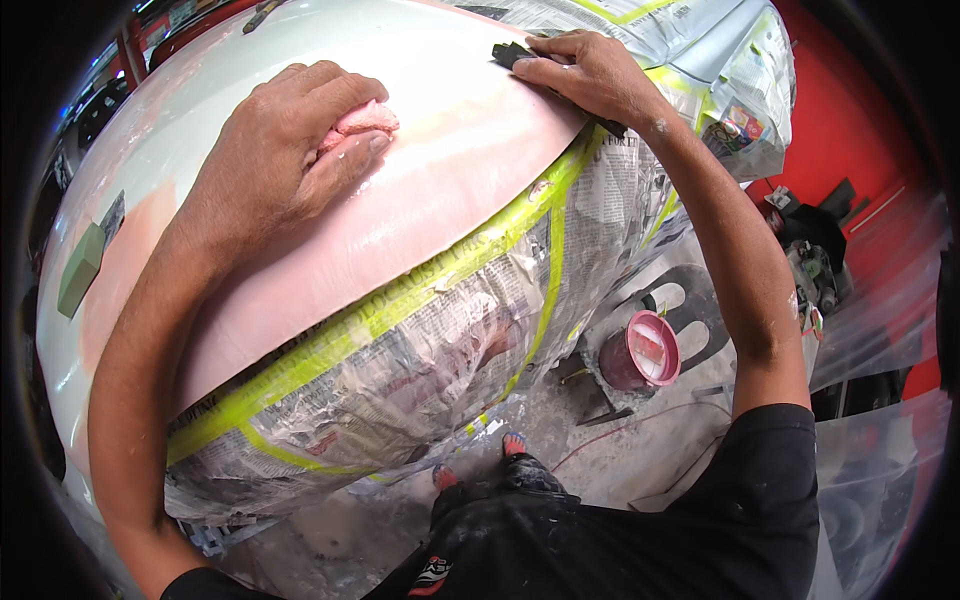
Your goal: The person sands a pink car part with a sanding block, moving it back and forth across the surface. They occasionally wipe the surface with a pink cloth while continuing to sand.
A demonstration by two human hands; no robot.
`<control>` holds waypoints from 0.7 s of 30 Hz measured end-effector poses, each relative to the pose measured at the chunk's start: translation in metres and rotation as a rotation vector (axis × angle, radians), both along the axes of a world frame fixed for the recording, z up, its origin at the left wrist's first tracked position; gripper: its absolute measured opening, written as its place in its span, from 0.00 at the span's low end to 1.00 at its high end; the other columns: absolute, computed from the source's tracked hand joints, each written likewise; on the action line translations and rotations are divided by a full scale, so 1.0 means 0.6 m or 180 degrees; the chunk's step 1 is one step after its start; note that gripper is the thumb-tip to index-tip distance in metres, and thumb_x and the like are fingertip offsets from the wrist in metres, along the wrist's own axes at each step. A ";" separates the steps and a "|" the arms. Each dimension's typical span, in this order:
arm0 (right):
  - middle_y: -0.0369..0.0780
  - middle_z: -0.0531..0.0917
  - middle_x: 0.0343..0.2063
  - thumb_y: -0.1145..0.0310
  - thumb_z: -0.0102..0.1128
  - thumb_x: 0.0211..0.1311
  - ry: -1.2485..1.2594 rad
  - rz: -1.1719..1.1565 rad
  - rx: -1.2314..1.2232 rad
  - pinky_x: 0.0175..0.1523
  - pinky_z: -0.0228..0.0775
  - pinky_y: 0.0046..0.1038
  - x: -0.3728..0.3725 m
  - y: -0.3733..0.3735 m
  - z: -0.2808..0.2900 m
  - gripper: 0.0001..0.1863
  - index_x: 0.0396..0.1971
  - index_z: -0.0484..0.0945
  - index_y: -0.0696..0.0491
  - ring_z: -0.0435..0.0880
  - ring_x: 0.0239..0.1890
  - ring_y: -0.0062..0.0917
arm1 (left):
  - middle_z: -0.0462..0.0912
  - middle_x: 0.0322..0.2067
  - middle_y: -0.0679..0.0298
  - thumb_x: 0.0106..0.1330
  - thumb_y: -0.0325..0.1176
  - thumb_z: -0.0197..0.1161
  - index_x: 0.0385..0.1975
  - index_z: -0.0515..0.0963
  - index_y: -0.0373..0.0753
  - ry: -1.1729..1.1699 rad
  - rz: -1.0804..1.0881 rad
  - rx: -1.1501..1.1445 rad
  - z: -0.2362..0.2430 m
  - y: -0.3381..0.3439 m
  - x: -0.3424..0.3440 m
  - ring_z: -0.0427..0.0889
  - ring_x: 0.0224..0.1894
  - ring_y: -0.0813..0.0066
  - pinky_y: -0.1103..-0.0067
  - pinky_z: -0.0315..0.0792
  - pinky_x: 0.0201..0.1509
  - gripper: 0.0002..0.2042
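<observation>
On a curved white car panel with pink patches [430,210], my left hand [280,145] is closed round a crumpled pink sponge or cloth [358,130]. Farther right, at the panel's upper right edge, my right hand [585,75] grips a dark, flat block [512,56], partly hidden by the fingers. A green sanding block [82,272] lies at the panel's left, beside a small dark sheet. Newspaper held with yellow-green tape [430,370] covers the bodywork below and behind the panel. Another small tool [262,16] lies at the top edge.
A pink bucket [630,360] with pale contents stands on a dark stool [680,320] to my lower right. Assorted dark items [810,270] are piled by a red surface [850,120]. Translucent plastic sheeting [890,480] hangs at the right. A hose [600,445] crosses the concrete floor near my feet.
</observation>
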State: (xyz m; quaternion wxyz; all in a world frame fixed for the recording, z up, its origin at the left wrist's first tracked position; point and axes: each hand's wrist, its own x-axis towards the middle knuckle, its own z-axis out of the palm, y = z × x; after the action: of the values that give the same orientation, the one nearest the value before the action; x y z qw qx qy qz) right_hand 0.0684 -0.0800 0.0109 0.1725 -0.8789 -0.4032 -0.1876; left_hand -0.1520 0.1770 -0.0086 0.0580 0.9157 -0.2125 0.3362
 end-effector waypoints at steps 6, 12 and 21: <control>0.55 0.88 0.44 0.45 0.64 0.64 -0.0655 0.0819 0.0344 0.56 0.80 0.40 -0.078 -0.008 -0.047 0.31 0.51 0.86 0.59 0.89 0.47 0.45 | 0.82 0.38 0.53 0.65 0.38 0.64 0.45 0.80 0.36 -0.0030 0.0045 -0.0005 -0.004 0.008 -0.002 0.81 0.42 0.55 0.66 0.74 0.49 0.14; 0.54 0.88 0.43 0.43 0.63 0.64 -0.0829 0.0657 0.0296 0.54 0.80 0.39 -0.037 -0.023 -0.028 0.31 0.50 0.87 0.58 0.89 0.43 0.44 | 0.82 0.42 0.52 0.69 0.38 0.63 0.49 0.80 0.33 0.0103 0.0044 0.0085 0.005 -0.004 -0.002 0.81 0.45 0.56 0.67 0.74 0.52 0.15; 0.54 0.85 0.54 0.44 0.62 0.65 -0.0561 0.1120 0.0281 0.60 0.77 0.38 -0.096 -0.019 -0.038 0.31 0.51 0.86 0.59 0.87 0.52 0.42 | 0.82 0.41 0.52 0.68 0.37 0.64 0.49 0.80 0.33 0.0129 0.0189 0.0077 0.009 0.013 -0.024 0.81 0.45 0.56 0.68 0.74 0.51 0.16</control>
State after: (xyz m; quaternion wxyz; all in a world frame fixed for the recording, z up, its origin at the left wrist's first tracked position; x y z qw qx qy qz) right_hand 0.0110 -0.0913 -0.0117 0.2051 -0.7666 -0.5555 -0.2483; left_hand -0.1663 0.1849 -0.0030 0.0412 0.9289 -0.1880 0.3165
